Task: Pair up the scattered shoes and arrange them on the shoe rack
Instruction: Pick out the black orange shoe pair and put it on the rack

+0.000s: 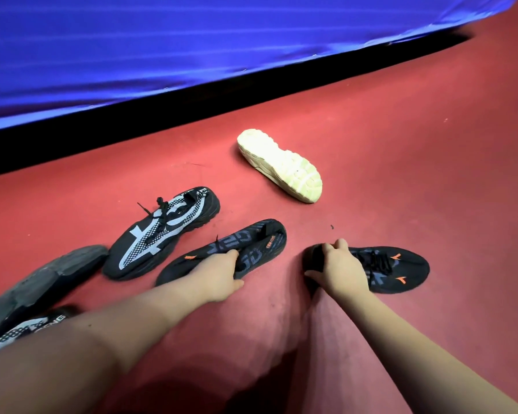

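Note:
Several shoes lie scattered on a red floor. My left hand point(220, 274) grips the middle of a black shoe with orange marks point(251, 248). My right hand point(338, 268) grips the heel of its matching black shoe with orange marks point(395, 270), toe pointing right. A black shoe with pale blue pattern point(159, 234) lies left of them. Its match point(21, 330) shows at the lower left, partly hidden by my left arm. A grey shoe sole point(39, 282) lies upturned at the left. A white shoe point(281, 165) lies sole up farther away. No shoe rack is in view.
A blue cloth-covered barrier point(192, 40) with a black base strip runs along the far side. Red floor point(416, 144) stretches to the right.

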Demonstrator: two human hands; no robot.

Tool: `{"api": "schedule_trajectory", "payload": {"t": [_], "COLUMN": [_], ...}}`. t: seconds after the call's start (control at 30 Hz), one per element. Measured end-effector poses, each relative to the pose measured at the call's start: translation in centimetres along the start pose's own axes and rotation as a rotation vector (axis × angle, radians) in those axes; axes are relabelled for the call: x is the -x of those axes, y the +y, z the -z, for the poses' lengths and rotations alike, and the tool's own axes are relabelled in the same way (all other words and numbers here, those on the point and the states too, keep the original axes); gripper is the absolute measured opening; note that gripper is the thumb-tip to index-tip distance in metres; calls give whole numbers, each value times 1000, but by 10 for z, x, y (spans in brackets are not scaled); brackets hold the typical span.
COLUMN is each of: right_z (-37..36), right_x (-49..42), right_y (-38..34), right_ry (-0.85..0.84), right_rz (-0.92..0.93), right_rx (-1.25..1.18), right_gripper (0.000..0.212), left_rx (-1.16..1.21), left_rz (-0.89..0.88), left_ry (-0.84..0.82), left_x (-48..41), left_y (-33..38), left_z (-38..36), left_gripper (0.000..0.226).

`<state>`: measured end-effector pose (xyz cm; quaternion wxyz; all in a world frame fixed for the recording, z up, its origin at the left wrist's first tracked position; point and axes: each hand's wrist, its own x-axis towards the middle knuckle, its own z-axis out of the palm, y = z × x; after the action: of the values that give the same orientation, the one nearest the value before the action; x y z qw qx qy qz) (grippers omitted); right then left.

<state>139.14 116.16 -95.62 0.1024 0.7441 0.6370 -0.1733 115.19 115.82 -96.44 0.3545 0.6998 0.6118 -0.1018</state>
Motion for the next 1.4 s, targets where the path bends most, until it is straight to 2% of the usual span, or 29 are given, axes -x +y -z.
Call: {"api": "schedule_trajectory", "payload": {"t": [0.1, 0.2, 0.37, 0.43, 0.53, 0.67, 0.83, 0.93, 1.0, 1.07, 1.13, 1.2, 1.3, 1.4], "right_z": [-2, -6, -7, -9, -11, -14, -12, -8, -7, -12, -20, -27, -37, -53], "right_x": [3, 4, 0, 1, 2, 4, 3, 1, 4, 11, 22, 31, 46, 68], "right_y": [-7, -10, -12, -14, -13, -10, -9, -12, -20, -33, -44, -45, -27, -3], "right_ry": [17, 49, 77, 78, 95, 128, 213, 234, 245, 243, 204, 182, 166, 73], "right_rz": [15, -24, -81, -84, -95, -122, -130, -94, -8, 202, 477, 673, 833, 961], "right_rx": [32, 26, -53, -93, -197, -284, -358, -404, -395, -321, -230, -155, -6, 185], "right_gripper": [39, 38, 28, 19, 6, 11, 17, 17, 15, 13, 12, 9, 15, 15], "left_rx": [-35, -90, -184, -237, -219, -190, -537, -682, -693, -616, -436, -228, 50, 158], "left_rz": [54, 109, 63, 31, -23, -128, -328, -398, -362, -288, -228, -191, -103, 58], "left_ry": [59, 156, 145, 137, 88, 3, -181, -201, -160, -139, -112, -79, -34, -143], "left_x": [3, 4, 1, 0, 2, 9, 30, 31, 28, 25, 21, 18, 15, 16], "left_y": [4, 7, 4, 4, 0, -12, -6, -12, -17, -23, -34, -47, -64, -71], "left_z": [-11, -16, -19, -17, -14, -7, 0, 8, 15, 21, 24, 30, 37, 32], "left_gripper": [46, 37, 19, 21, 36, 38, 40, 33, 31, 32, 31, 35, 26, 25]}}
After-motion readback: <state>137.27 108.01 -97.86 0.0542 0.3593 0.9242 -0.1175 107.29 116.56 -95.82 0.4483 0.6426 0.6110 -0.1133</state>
